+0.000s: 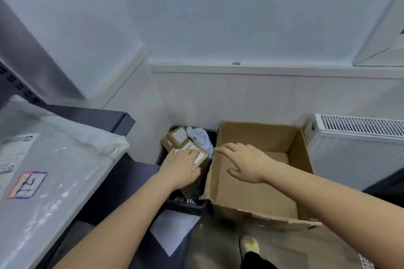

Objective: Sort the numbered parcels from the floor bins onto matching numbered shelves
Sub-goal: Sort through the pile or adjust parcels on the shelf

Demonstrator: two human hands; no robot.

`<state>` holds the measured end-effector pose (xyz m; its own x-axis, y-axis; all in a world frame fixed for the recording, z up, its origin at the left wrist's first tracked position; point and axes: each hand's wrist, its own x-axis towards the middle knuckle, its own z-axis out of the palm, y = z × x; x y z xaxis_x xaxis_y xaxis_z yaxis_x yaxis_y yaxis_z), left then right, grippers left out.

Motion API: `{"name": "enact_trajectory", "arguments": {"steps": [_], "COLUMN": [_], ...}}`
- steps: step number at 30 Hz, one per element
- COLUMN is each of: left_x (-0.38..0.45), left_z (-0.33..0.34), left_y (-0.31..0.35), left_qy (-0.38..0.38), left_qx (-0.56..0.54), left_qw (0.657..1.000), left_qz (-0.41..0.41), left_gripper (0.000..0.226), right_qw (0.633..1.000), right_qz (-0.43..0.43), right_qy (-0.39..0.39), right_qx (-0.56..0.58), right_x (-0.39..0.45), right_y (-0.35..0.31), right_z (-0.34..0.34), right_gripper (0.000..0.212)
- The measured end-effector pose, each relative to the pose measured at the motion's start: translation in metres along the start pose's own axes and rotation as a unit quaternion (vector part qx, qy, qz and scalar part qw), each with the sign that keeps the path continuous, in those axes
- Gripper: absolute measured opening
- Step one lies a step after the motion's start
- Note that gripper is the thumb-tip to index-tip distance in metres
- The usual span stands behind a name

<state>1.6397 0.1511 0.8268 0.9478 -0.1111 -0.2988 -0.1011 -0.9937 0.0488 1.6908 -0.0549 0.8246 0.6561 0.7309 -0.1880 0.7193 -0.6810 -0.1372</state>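
The left hand reaches down into a black floor bin and grips a small brown cardboard parcel, fingers curled over its top where a white label shows. The right hand hovers with fingers straight and spread, holding nothing, above the near-left edge of a large open cardboard box that stands just beside the bin on the right.

Behind the gripped parcel, a second brown parcel with a white label lies tilted in the far part of the same bin, and a crumpled pale blue-white soft package sits beside it against the bin's right wall. The numbers on the labels are too small to read.

To the left, a dark metal shelf carries a large clear plastic-wrapped package with a hand-drawn red and blue marking. A white radiator stands against the wall on the right. A shoe shows on the floor below the box.
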Motion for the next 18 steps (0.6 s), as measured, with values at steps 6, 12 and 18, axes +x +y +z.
{"name": "enact_trajectory", "arguments": {"steps": [6, 12, 18], "left_x": [0.083, 0.132, 0.175], "left_z": [0.023, 0.051, 0.095], "left_y": [-0.034, -0.075, -0.115], "left_qy": [-0.045, -0.094, -0.114], "left_qx": [-0.047, -0.068, -0.121], "left_qw": [0.995, 0.982, 0.963], "left_qz": [-0.077, -0.147, -0.212], "left_gripper": [0.056, 0.058, 0.063], "right_qw": [0.997, 0.991, 0.983], "right_qz": [-0.045, -0.074, -0.084], "right_qy": [-0.056, -0.103, -0.146], "right_qx": [0.022, 0.039, 0.075], "right_x": [0.090, 0.171, 0.232], "right_y": [0.066, 0.106, 0.122], "right_z": [0.021, 0.059, 0.120], "right_gripper": [0.061, 0.065, 0.067]}}
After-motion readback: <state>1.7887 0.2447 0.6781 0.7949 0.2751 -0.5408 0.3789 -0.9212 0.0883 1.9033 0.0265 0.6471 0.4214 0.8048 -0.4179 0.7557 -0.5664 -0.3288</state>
